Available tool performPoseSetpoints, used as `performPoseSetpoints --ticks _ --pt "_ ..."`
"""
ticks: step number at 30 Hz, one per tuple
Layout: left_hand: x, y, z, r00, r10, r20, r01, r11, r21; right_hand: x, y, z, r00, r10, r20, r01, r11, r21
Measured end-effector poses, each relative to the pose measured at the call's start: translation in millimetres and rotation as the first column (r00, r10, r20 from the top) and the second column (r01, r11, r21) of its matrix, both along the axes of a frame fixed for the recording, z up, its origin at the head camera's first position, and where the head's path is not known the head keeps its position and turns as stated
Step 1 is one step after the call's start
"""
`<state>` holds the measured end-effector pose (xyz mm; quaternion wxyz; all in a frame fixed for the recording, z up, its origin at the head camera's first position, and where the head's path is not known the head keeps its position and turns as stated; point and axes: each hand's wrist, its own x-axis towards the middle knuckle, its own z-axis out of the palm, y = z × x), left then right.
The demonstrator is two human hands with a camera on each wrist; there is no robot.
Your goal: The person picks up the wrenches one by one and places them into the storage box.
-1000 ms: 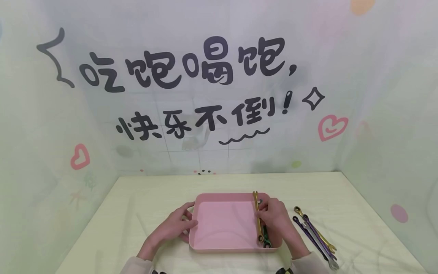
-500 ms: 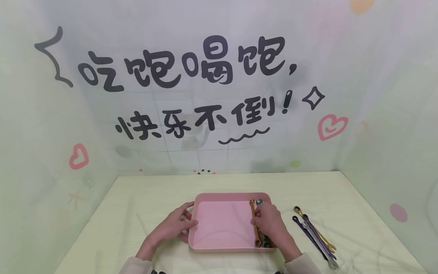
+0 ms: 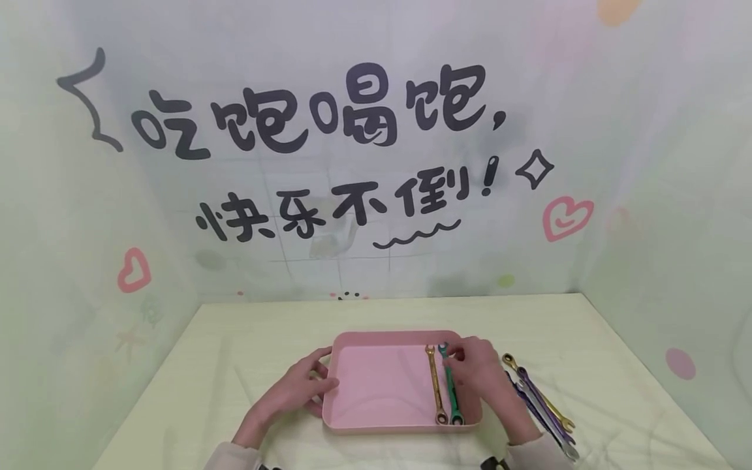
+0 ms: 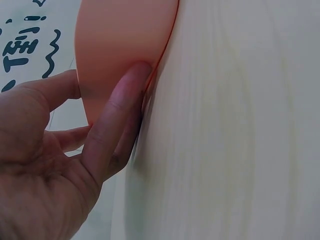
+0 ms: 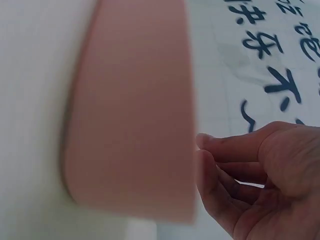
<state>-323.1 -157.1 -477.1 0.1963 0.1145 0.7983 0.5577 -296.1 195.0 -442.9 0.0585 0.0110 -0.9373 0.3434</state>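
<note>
A pink tray [image 3: 378,385] stands on the table, its outer wall [image 4: 122,40] near in the left wrist view. My left hand [image 3: 296,385] grips the tray's left side, thumb over the rim and fingers outside. Inside, toward the right, a gold combination wrench [image 3: 435,385] and a green combination wrench [image 3: 450,385] lie side by side. My right hand [image 3: 477,369] is over the tray's right edge, beside the green wrench, its fingers loosely bent with nothing visible between them. The right wrist view shows this hand behind the tray wall [image 5: 132,110], fingertips partly hidden.
To the right of the tray several more wrenches lie bunched on the table, among them a gold wrench [image 3: 558,416], a purple wrench [image 3: 543,405] and a silver wrench [image 3: 568,448]. A printed wall [image 3: 376,274] rises behind the table.
My right hand has lowered the gold wrench into the tray beside the green wrench, let go of it and moved right. My left hand has stayed at the tray's left side.
</note>
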Motion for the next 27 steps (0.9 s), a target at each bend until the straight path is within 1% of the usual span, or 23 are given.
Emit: performPoseSetpoints --ticks 3,5,8,11,14,17,21,24,27 --pt "0.8 0.4 -0.2 1.000 -0.008 0.000 0.008 1.000 0.001 3.3 19 8.5 0.999 -0.031 0.020 0.032 0.999 -0.036" --pt "1.4 0.6 -0.2 1.000 -0.007 -0.003 0.007 1.000 -0.001 6.0 33 10.3 0.999 -0.045 0.017 0.046 0.998 -0.033" --pt "1.7 0.6 -0.2 1.000 -0.003 -0.007 0.003 1.000 -0.006 9.3 55 9.5 0.999 -0.042 -0.013 0.042 0.999 0.007" --pt "1.0 0.4 0.2 1.000 0.000 -0.005 0.000 1.000 -0.006 12.5 76 8.1 0.997 -0.031 -0.065 0.036 0.996 0.076" --pt "0.5 -0.1 0.7 1.000 -0.002 -0.004 0.002 1.000 -0.001 16.5 95 8.6 0.996 -0.029 -0.079 0.039 0.991 0.128" --pt "0.1 0.1 0.8 1.000 -0.005 -0.006 0.005 1.000 0.000 20.8 112 9.8 0.999 -0.048 -0.027 0.051 0.986 0.157" --pt "0.4 0.6 1.1 1.000 -0.005 -0.004 0.005 1.000 0.007 23.8 135 7.5 0.996 -0.056 0.065 0.044 0.983 0.180" --pt "1.1 0.3 1.2 1.000 -0.006 -0.002 0.006 1.000 0.014 25.6 149 4.9 0.989 -0.034 0.142 0.010 0.986 0.166" --pt "1.1 0.0 0.8 1.000 -0.005 -0.002 0.005 1.000 0.014 28.0 158 2.7 0.974 -0.020 0.227 -0.015 0.989 0.150"
